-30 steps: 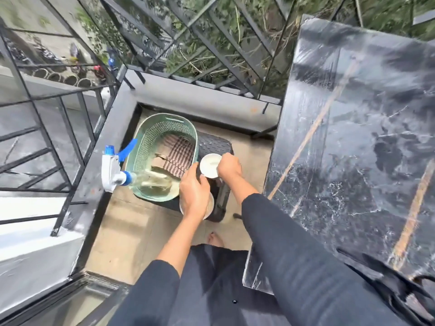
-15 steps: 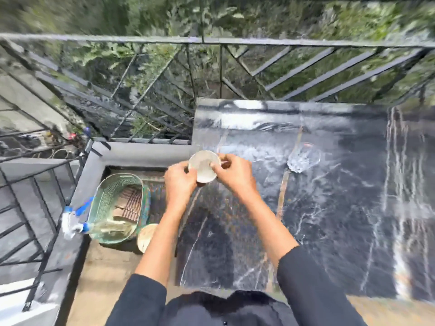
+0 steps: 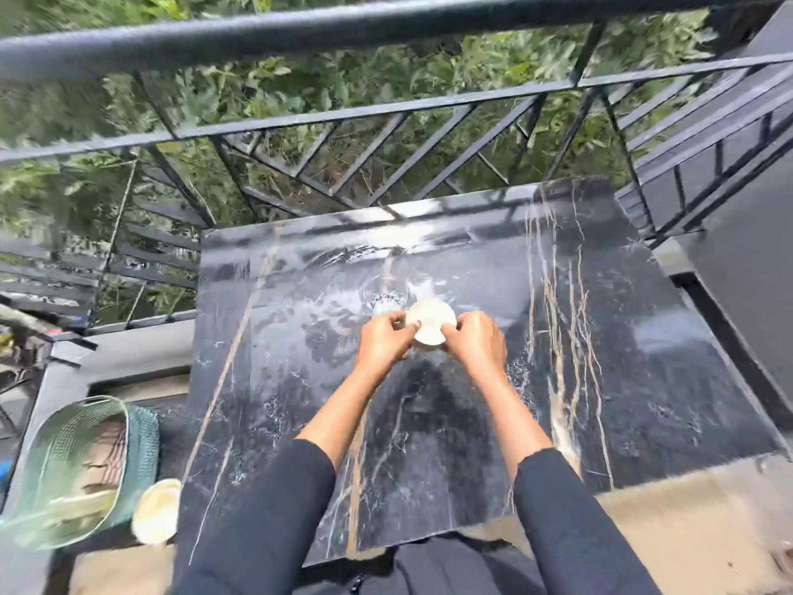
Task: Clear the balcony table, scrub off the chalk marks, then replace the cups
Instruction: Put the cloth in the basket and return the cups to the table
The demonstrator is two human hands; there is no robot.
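Observation:
A small white cup (image 3: 430, 325) is held over the middle of the black marble table (image 3: 643, 358). My left hand (image 3: 383, 342) grips its left rim and my right hand (image 3: 474, 343) grips its right side. A clear glass (image 3: 385, 292) stands on the table just beyond and left of the cup, blurred. The table's surface looks wet and glossy, and I see no chalk marks on it. A second white cup (image 3: 156, 511) sits low on the left, off the table.
A green plastic basket (image 3: 73, 470) holding a cloth sits beside the second cup at the lower left. A black metal railing (image 3: 386, 113) runs close behind the table, with foliage beyond. A dark wall (image 3: 746, 315) rises on the right.
Both hands carried the white cup from the stool beside the basket over the table's left edge to the middle of the table. My view turned from the basket to the table.

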